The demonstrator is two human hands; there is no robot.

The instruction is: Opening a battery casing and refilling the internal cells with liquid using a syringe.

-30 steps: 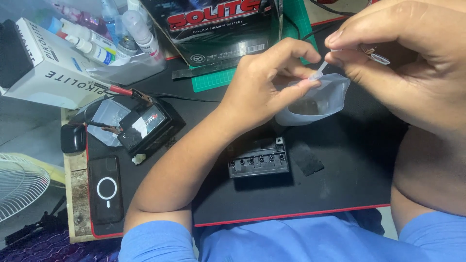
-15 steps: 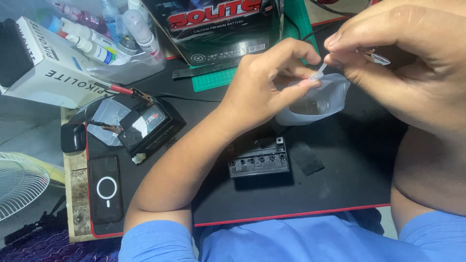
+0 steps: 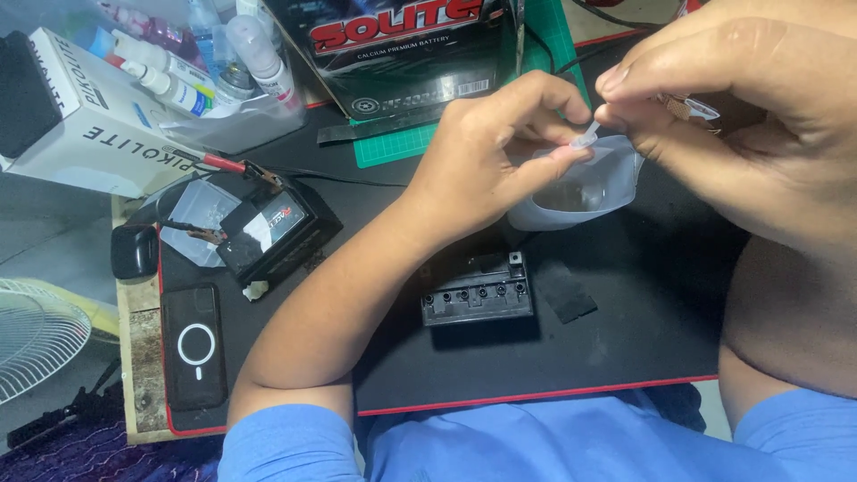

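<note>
Both hands pinching a small clear tube [image 3: 586, 137], left hand [image 3: 482, 161], right hand [image 3: 741, 116], above clear cup [image 3: 580, 192], bare black mat [image 3: 643, 348] below

Soft, even indoor light, faint shadows on the black mat [image 3: 625, 357]; the near right hand [image 3: 750, 116] looks slightly blurred.

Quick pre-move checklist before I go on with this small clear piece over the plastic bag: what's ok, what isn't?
1. Left hand grips clear plastic bag: ok.
2. Right hand fingertips pinch small clear piece: ok.
3. Piece held over the bag's mouth: ok.
4. Bag contents identifiable: cannot tell.
5. Black part with holes lies clear of both hands on the black mat: ok.
6. Clip leads attached to the small battery: cannot tell.
</note>
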